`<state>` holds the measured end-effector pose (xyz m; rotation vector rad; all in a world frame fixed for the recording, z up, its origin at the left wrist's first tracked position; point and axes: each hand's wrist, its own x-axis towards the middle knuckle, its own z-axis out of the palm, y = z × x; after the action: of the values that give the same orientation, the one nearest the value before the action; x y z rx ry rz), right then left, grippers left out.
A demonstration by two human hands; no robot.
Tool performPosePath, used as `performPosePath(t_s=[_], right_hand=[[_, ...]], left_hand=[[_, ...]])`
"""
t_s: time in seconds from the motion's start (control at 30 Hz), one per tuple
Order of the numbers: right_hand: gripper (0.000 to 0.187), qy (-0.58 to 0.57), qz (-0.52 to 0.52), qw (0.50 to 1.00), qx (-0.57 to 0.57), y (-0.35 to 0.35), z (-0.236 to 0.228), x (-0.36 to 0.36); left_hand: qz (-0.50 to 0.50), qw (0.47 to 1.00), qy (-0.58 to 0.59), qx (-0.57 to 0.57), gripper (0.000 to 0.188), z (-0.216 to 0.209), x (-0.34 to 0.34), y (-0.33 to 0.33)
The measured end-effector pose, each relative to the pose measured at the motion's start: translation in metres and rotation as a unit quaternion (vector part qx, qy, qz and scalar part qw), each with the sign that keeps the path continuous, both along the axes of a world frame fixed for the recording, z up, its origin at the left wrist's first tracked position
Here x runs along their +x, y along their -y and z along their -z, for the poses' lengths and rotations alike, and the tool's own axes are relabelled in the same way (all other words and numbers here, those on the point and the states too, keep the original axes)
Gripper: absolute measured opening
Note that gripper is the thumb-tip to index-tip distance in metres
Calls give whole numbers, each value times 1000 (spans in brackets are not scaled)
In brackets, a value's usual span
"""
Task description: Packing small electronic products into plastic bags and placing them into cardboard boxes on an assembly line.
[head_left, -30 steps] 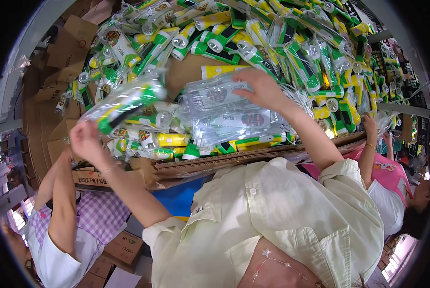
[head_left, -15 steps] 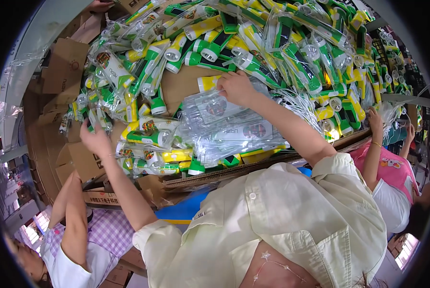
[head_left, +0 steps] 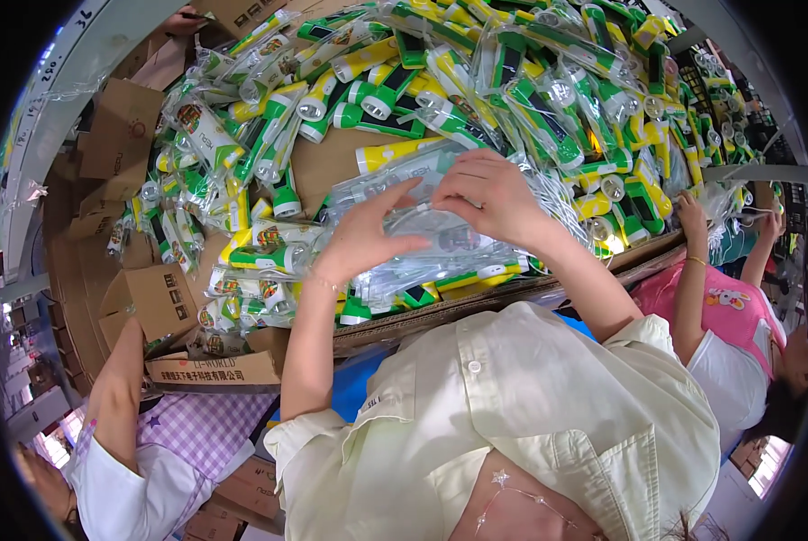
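Over the clear bags (head_left: 462, 240), my left hand (head_left: 363, 233) gapes and my right hand (head_left: 494, 200) curls, grip unclear; I judge this bag-picking, next calling for one layer parted.

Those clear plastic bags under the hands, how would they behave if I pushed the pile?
The bags look thin and wrinkled, so probably floppy. Their glossy, overlapping surfaces would likely slide apart. Lying flat, they're probably light.
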<state>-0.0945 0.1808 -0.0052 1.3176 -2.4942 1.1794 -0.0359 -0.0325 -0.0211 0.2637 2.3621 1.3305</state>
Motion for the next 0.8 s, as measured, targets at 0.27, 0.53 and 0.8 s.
performPosePath(t_s=[0.27,0.53,0.8], right_hand=[[13,-54,-63,997,4,4,-4,19],[16,-157,-164,969,96,13,-6,25],[21,-146,-186,961,144,17,-16,24]], left_hand=[[-164,963,-211,-35,14,-14,37,-25],[-194,943,-217,-160,8,-18,74,-20],[-278,920,-238,-141,12,-31,89,0]])
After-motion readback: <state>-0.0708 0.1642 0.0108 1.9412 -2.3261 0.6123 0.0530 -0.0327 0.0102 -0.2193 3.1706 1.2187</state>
